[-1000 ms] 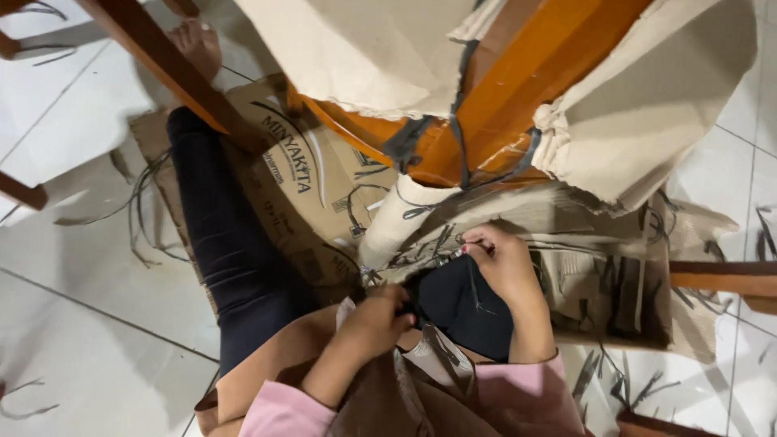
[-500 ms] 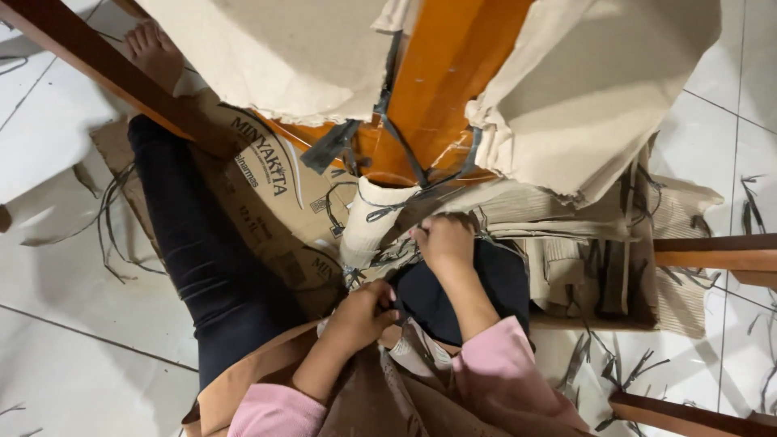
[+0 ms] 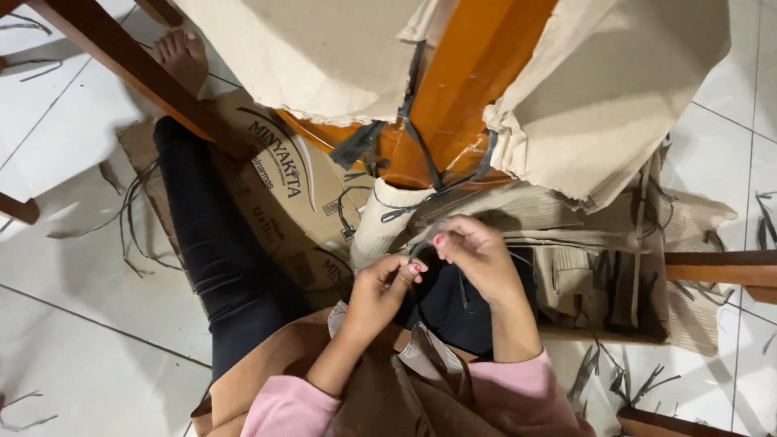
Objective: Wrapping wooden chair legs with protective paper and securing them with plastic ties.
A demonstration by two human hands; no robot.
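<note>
My left hand (image 3: 379,290) and my right hand (image 3: 477,252) meet in front of my lap, fingertips almost touching. Both pinch a thin grey packing strap (image 3: 462,285) that hangs down between them. Just above them stands a furniture leg wrapped in white foam (image 3: 382,225), tied with dark straps (image 3: 415,133). The leg belongs to an orange-brown wooden piece (image 3: 479,73) half covered by torn corrugated cardboard (image 3: 619,89). My pink sleeves show at the bottom edge.
A flattened printed cardboard box (image 3: 279,182) lies on the white tiled floor under my leg in black trousers (image 3: 212,243); my bare foot (image 3: 182,55) is at top left. Dark wooden rails cross at upper left (image 3: 121,58) and right (image 3: 720,267). Cut strap scraps (image 3: 619,380) litter the tiles.
My left hand has risen from my lap to meet the right hand, and both now pinch the strap. The view has swung a little over the wrapped furniture.
</note>
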